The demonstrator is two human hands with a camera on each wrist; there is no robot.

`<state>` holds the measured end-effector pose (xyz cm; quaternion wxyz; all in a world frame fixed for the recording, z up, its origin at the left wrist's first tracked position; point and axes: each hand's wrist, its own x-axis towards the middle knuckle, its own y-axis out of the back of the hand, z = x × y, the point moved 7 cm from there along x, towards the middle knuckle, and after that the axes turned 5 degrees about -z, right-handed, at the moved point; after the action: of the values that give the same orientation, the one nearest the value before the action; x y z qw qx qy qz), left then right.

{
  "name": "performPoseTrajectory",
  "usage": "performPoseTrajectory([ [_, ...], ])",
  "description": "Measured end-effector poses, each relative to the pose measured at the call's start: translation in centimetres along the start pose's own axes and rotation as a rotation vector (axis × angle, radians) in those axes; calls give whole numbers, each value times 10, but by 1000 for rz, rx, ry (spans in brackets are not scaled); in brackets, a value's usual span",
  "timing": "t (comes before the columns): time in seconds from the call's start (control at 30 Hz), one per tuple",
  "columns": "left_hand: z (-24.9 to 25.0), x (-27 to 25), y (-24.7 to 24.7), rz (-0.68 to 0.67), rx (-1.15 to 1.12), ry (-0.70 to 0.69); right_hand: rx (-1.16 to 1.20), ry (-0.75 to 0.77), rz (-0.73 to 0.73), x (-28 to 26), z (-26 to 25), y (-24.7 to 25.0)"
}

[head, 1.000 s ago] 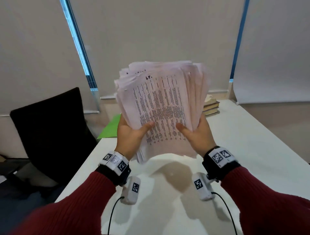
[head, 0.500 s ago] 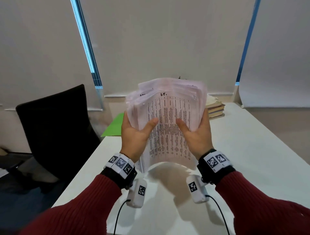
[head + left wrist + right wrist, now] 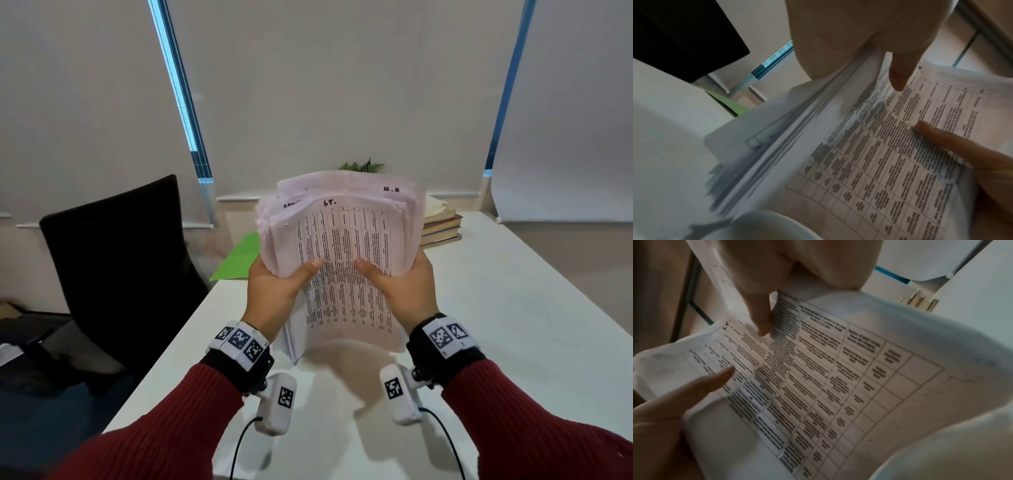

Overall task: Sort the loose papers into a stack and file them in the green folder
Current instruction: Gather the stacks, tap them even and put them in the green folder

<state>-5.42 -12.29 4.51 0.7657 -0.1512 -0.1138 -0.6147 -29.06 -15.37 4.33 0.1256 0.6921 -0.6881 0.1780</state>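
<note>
Head view: papers (image 3: 342,246), lowered since a second ago, are being gripped upright by both hands (image 3: 274,291) (image 3: 407,287), squaring the stack for filing

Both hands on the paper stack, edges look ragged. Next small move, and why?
Probably tap the pink printed paper stack bottom edge down on the white table. Left hand and right hand grip it upright, sheets stagger unevenly along the top, and the green folder lies behind it.

My right hand (image 3: 777,272) pinches the paper stack (image 3: 838,378), thumb pressed on the printed table of the top sheet. My left hand's (image 3: 663,418) thumb rests opposite.
</note>
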Motion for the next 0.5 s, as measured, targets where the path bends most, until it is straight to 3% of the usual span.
performPoseTrajectory([
  [0.23,-22,-3,10,-19,82,77,-156,-198,-182,-16,51,8],
  [0.4,-10,2,11,75,-22,25,-18,-219,-96,-19,50,31],
  [0.5,-4,4,11,119,-256,27,194,-228,22,-20,48,45],
])
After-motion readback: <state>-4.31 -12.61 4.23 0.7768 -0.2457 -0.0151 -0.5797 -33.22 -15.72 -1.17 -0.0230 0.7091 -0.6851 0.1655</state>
